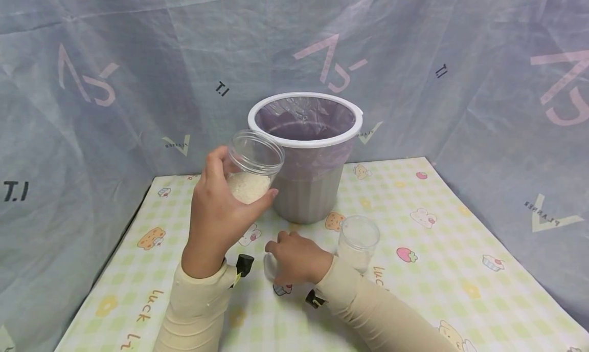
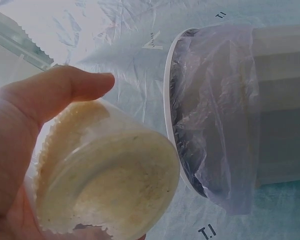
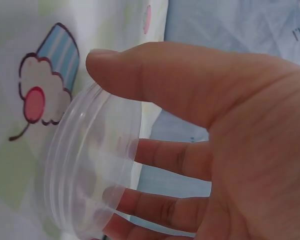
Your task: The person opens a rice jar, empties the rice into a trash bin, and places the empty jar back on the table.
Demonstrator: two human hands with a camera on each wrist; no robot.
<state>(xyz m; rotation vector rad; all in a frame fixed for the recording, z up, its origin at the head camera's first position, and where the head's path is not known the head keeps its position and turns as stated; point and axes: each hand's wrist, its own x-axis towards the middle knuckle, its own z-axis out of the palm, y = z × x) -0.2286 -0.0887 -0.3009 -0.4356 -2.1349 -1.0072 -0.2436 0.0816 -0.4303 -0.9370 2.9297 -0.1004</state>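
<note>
My left hand point(image 1: 218, 209) grips a clear plastic jar point(image 1: 256, 151) in the air, just left of the bin's front rim. The jar has no lid on its mouth and leans to one side. White rice-like grains point(image 1: 248, 187) lie in its lower part; the left wrist view shows them through the jar's base point(image 2: 125, 190). Low over the tablecloth, my right hand point(image 1: 299, 260) holds a clear round lid point(image 3: 90, 165) by its edge, thumb on one side and fingers on the other. In the head view the hand hides most of that lid.
Behind the hands stands a grey bin point(image 1: 306, 188) with a white rim and a purple bag liner. A second clear jar point(image 1: 359, 242), whose contents look pale, stands beside my right wrist. The checked tablecloth point(image 1: 442, 270) ends at a grey-blue fabric backdrop point(image 1: 193, 60).
</note>
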